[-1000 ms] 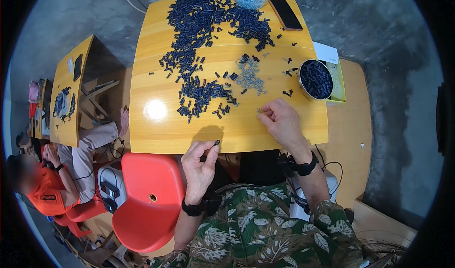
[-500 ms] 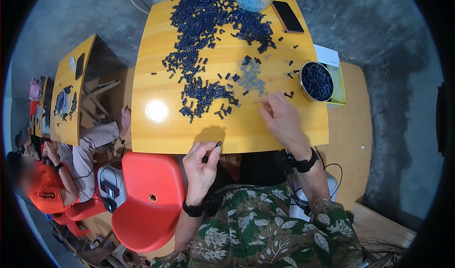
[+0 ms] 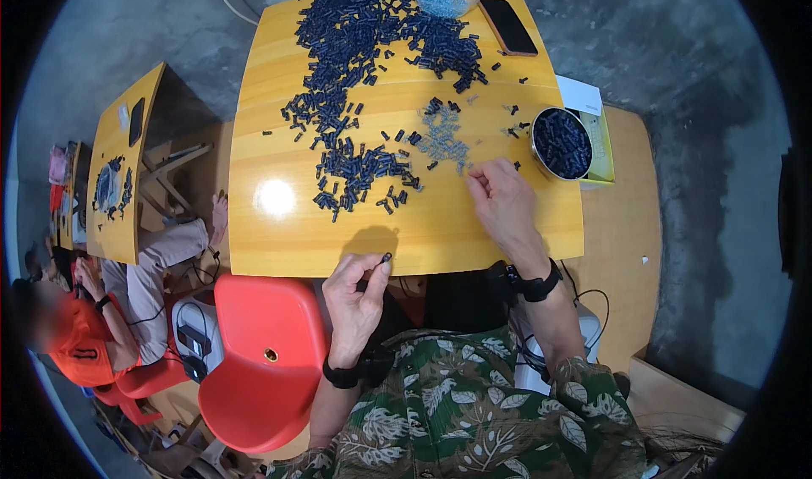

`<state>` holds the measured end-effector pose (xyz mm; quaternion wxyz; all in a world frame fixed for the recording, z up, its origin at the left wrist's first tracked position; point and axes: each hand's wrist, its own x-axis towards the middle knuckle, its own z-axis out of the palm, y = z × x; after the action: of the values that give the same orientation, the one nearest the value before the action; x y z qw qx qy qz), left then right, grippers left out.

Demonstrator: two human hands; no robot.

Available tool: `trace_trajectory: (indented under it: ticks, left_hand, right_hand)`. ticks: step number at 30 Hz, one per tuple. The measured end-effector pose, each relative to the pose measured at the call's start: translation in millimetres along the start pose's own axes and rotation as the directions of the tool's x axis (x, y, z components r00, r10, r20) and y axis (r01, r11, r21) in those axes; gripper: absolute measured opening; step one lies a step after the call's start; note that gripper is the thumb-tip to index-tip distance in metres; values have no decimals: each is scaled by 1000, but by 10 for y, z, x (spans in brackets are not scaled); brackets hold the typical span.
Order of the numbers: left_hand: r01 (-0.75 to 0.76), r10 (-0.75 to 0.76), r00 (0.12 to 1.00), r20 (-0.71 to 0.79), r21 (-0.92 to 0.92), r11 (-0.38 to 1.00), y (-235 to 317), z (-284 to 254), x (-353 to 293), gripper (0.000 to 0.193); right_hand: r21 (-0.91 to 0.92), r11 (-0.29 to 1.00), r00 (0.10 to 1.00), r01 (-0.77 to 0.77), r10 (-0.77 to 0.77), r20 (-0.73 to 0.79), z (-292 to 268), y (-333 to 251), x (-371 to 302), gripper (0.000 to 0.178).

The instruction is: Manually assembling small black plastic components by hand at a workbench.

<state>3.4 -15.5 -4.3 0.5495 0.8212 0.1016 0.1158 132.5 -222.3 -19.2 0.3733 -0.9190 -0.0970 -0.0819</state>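
Observation:
At the table's near edge my left hand (image 3: 353, 297) pinches a small black plastic tubular piece (image 3: 386, 257) between thumb and fingertips. Farther right, my right hand (image 3: 509, 204) hovers low over the table, fingers drawn together. Its fingertips are at the near end of a scatter of tiny clear or silvery pieces (image 3: 443, 136); whether they grip one is too small to make out. Left of that scatter, loose black pieces (image 3: 359, 162) trail down from a big heap of the same kind (image 3: 347, 35) at the far side.
A round metal bowl (image 3: 536, 151) of black pieces stands at the table's right edge, beside a yellow-green box (image 3: 602, 153). A clear bowl (image 3: 444, 1) of tiny pieces and a phone (image 3: 508, 26) lie far back. A red chair (image 3: 266, 356) is left; a person (image 3: 85, 335) sits beyond.
My right hand has shifted slightly away from me, its fingertips now nearer the tiny clear pieces. My left hand keeps its pinch on the black piece. The whole view has moved slightly.

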Motion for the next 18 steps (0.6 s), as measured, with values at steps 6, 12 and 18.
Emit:
trace_trajectory:
  ticks: [6, 12, 18]
  left_hand:
    - [-11, 11, 1000, -13, 2, 1000, -16, -9, 12, 12]
    - [0, 0, 1000, -14, 6, 1000, 5, -31, -6, 12]
    - [11, -11, 1000, -15, 30, 999, 28, -56, -1, 12]
  right_hand:
    - [-110, 994, 999, 27, -23, 35, 132, 25, 68, 13]
    - [-51, 998, 999, -23, 24, 31, 98, -52, 69, 11]
    - [87, 994, 998, -62, 61, 17, -29, -63, 71, 8]
